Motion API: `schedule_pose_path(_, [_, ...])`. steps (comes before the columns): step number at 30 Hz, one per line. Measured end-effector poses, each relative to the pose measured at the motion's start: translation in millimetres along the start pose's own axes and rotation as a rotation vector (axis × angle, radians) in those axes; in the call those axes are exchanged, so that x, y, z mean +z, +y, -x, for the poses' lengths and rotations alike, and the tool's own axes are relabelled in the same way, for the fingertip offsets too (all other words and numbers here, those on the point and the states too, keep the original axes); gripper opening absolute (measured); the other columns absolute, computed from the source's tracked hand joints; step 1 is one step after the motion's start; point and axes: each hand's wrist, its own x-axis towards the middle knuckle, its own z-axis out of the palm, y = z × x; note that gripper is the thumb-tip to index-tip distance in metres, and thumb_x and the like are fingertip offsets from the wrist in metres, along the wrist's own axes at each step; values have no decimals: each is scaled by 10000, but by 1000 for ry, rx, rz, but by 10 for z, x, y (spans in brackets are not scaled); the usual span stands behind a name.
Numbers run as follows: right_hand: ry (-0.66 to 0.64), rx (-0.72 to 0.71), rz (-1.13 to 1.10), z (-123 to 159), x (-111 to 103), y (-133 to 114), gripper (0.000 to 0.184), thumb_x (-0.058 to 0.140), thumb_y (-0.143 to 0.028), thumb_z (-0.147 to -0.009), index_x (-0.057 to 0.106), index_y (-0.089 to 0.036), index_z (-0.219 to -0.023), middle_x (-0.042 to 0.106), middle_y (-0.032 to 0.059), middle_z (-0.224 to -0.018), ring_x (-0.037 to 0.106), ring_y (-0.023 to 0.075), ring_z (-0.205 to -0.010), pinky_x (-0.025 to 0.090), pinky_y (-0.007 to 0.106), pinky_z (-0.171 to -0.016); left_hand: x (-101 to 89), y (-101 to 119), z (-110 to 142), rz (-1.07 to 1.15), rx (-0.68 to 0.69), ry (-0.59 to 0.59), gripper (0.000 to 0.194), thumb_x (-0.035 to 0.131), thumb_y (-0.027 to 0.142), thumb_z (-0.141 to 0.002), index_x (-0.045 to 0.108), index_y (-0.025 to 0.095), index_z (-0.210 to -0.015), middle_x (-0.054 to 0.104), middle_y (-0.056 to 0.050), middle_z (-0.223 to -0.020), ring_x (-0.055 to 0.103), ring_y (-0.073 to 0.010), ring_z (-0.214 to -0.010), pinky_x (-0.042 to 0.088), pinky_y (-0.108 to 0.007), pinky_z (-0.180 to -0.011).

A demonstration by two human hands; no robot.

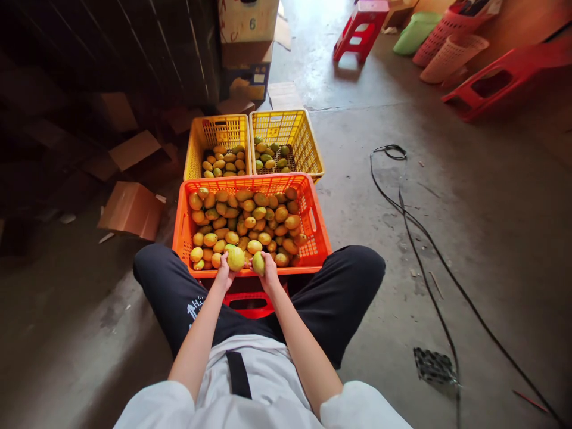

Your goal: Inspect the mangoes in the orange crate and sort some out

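Seated person at a fruit-filled orange crate, seen from within the room. Both hands are raised over the crate's near rim, each closed around one fruit. The left hand holds a large yellow-green fruit, thumb against its side; the right hand holds a smaller green fruit, its fingers partly hidden. The two held fruits are side by side, a narrow gap between them, above the nearest part of the loose fruit. This loose fruit, yellow, orange-brown and greenish, covers most of the crate floor, leaving part of the right side bare.

Beyond the orange crate, two yellow crates stand side by side: the left yellow crate and the right yellow crate, both with fruit inside. The dark-trousered legs are bent, one knee to each side of the orange crate's near end. Between them, below the near rim, a red handled piece shows; what it belongs to cannot be told.

Surroundings: an open cardboard box lies on the floor at left; stacked boxes stand behind the yellow crates; a red stool stands farther back; a black cable trails across the concrete floor at right.
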Motion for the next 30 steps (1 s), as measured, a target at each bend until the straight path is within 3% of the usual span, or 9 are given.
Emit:
schedule_pose_path(4, [46, 51, -4, 12, -13, -33, 258, 731, -457, -813, 642, -215, -818, 727, 33, -641, 708, 206, -556, 568, 288, -483, 4, 24, 8, 17, -34, -33, 415, 551, 506, -984, 706, 139, -1100, 811, -164, -1021, 790, -329, -1058, 673, -433, -880])
schedule_pose_path(8, [86, 40, -28, 38, 1, -58, 271, 813, -415, -745, 649, -232, -859, 737, -9, -705, 715, 185, -583, 589, 275, -514, 2, 43, 21, 40, -34, -33, 408, 519, 485, -1008, 711, 130, -1068, 811, -163, -979, 792, -322, -1056, 676, -439, -889])
schedule_pose_path(12, [36, -4, -14, 67, 31, -49, 401, 907, -386, -649, 632, -243, -903, 735, -39, -760, 718, 160, -619, 637, 277, -616, -18, 32, 12, 33, -9, -60, 431, 677, 544, -949, 712, 125, -1048, 806, -155, -942, 796, -318, -1018, 681, -434, -882])
schedule_pose_path(16, [-42, -21, -2, 68, 60, -4, 584, 980, -327, -542, 598, -243, -975, 750, -28, -796, 721, 149, -631, 651, 278, -672, -56, 12, -20, -5, 7, -77, 427, 885, 455, -804, 711, 124, -1010, 798, -121, -878, 803, -273, -877, 681, -393, -851])
schedule_pose_path(21, [-25, -42, 9, 47, 63, 37, 668, 997, -294, -474, 570, -248, -985, 737, -30, -820, 722, 151, -624, 641, 287, -652, -87, 10, -23, -69, -6, -112, 436, 880, 441, -778, 711, 120, -1021, 805, -126, -915, 797, -266, -868, 678, -360, -798])
schedule_pose_path(27, [-40, -42, 37, 68, 39, -7, 471, 941, -398, -570, 645, -218, -889, 733, 7, -789, 708, 176, -694, 605, 287, -637, -43, 25, 44, -28, 35, -26, 329, 824, 367, -800, 682, 162, -1015, 768, -49, -859, 781, -229, -847, 673, -326, -789])
schedule_pose_path(30, [-13, -58, 45, 66, 32, -33, 368, 899, -417, -615, 681, -218, -834, 733, 8, -782, 693, 175, -735, 564, 247, -598, -5, 41, 76, -22, 47, -6, 323, 814, 348, -806, 671, 170, -1035, 768, -48, -871, 790, -256, -914, 679, -356, -821])
